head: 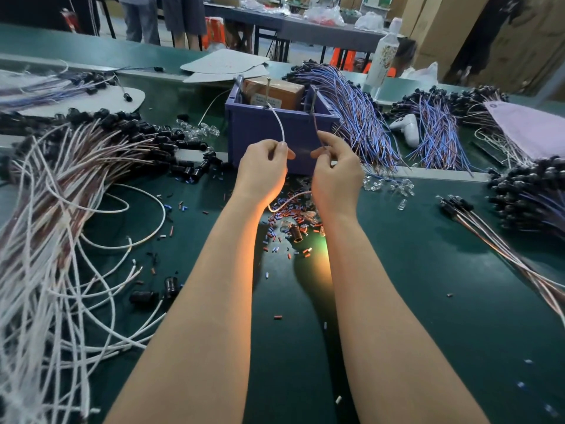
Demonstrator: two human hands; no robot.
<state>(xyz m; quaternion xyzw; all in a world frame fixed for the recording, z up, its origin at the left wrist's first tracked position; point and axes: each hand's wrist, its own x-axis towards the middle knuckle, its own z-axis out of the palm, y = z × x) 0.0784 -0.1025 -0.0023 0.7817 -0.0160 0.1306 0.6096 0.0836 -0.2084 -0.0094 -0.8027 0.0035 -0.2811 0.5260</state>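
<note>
Centrally, left hand pinches white wire, right hand pinches brown wire, just before purple bin; wire bundle crowds left, insulation scraps lie beneath.

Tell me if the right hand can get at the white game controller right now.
Probably yes: the controller lies in the open beside the blue wires, nothing between, though the right hand pinches a brown wire.

Ahead: bin blocks us; white wire and brown wire run from it to our left hand and right hand. Left: wire heap bars our way. Centre: scraps under our wrists. Right: bare mat, open up to the bundle.
</note>
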